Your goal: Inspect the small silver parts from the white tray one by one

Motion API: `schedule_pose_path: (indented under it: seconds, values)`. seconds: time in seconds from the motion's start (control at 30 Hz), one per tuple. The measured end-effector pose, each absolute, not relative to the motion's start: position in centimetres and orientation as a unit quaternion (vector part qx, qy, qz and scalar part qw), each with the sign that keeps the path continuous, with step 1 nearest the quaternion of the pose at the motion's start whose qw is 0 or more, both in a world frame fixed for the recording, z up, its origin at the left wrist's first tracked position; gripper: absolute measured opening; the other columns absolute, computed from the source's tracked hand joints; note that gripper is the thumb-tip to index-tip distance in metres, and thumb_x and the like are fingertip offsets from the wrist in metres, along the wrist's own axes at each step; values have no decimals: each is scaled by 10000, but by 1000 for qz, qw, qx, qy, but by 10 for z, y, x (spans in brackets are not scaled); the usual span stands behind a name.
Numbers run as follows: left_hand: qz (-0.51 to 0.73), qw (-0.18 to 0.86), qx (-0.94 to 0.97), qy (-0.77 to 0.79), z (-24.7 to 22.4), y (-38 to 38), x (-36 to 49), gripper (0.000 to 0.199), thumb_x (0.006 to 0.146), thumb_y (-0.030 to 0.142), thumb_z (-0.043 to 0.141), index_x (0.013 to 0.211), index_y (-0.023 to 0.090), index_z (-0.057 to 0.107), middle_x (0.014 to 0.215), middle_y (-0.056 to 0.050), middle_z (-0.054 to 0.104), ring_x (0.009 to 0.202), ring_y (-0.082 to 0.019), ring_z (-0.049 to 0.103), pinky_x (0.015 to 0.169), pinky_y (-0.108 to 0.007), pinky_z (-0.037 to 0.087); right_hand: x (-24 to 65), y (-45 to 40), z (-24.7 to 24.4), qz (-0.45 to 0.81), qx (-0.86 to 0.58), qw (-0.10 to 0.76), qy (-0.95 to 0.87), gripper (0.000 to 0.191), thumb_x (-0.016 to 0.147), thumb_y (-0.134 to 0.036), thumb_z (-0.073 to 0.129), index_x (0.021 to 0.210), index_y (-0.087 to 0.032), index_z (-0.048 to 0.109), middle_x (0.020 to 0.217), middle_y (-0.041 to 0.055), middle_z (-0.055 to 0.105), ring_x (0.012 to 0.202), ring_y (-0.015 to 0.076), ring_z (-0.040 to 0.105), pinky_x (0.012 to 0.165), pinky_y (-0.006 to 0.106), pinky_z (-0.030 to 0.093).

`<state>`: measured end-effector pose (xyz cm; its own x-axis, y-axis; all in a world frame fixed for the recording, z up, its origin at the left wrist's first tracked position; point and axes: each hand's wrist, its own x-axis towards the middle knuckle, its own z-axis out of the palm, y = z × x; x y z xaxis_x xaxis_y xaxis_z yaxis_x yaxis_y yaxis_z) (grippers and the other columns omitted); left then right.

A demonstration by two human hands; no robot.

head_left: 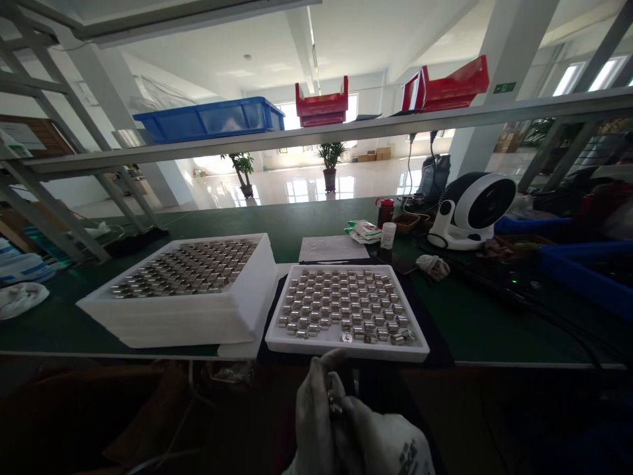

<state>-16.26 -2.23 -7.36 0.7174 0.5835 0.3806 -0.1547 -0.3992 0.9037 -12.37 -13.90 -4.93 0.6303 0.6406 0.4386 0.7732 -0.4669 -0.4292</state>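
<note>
We are working one small metal part (336, 401) between our gloved left hand (316, 412) and right hand (383, 445), both closed around it, below the near white tray (346, 349) of like parts; next we would be setting it carefully into a free spot in the tray's front row

White fan (472, 210), blue bin (210, 119), red bins (322, 103), potted plants (330, 161) beyond green bench (469, 316).
</note>
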Motion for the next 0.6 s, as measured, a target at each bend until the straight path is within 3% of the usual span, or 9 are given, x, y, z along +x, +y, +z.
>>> schedule_pose_path:
  seconds: [0.07, 0.17, 0.23, 0.3, 0.33, 0.47, 0.6]
  values:
    - [233, 593, 765, 94, -55, -14, -160, 455, 1094, 389, 348, 1366, 238, 680, 1406, -73, 683, 1329, -224, 615, 1176, -355, 466, -115, -146, -50, -85, -821, 383, -414, 510, 971, -229, 561, 1478, -184, 530, 1076, 66, 820, 813, 203, 812, 737, 249, 648]
    - [102, 612, 784, 24, -25, 4, -143, 475, 1110, 393, 318, 1370, 235, 683, 1426, -56, 675, 1349, -180, 607, 1180, -292, 458, -100, -156, -47, -64, -793, 428, -428, 468, 981, -212, 538, 1448, -199, 562, 1162, 61, 806, 895, 160, 809, 825, 194, 619]
    - [86, 508, 856, -37, -7, 18, -121, 424, 1103, 353, 375, 1399, 234, 653, 1413, -61, 683, 1329, -180, 617, 1166, -303, 467, -88, -163, -44, -51, -811, 431, -392, 402, 985, -242, 553, 1380, -234, 623, 1115, 28, 819, 898, 154, 809, 792, 180, 617]
    - [69, 282, 950, -114, 8, 31, -93, 388, 1095, 262, 394, 1393, 236, 642, 1381, -63, 695, 1291, -194, 627, 1143, -345, 477, -75, -169, -40, -46, -836, 447, -314, 351, 978, -320, 582, 1313, -267, 673, 1031, 1, 832, 907, 172, 810, 791, 205, 627]
    - [56, 224, 966, -119, 14, 36, -77, 357, 1073, 210, 437, 1339, 219, 675, 1340, -77, 714, 1263, -228, 635, 1143, -395, 467, -68, -172, -40, -47, -848, 453, -272, 342, 969, -369, 595, 1283, -276, 694, 1007, 0, 833, 915, 193, 811, 794, 233, 635]
    - [-22, 87, 988, -128, 20, 45, -28, 184, 978, 217, 629, 1098, 157, 754, 1134, -140, 752, 1079, -312, 681, 1011, -465, 515, -43, -184, -44, -28, -863, 467, -190, 387, 949, -450, 609, 1274, -265, 709, 1052, 46, 828, 975, 264, 803, 844, 340, 648]
    - [-83, 10, 987, -138, 16, 36, -6, 206, 956, 213, 653, 1137, 137, 716, 1120, -152, 729, 1037, -304, 673, 924, -458, 526, -29, -186, -45, -5, -861, 473, -185, 387, 969, -452, 588, 1277, -248, 702, 1101, 64, 818, 1015, 278, 792, 917, 391, 631]
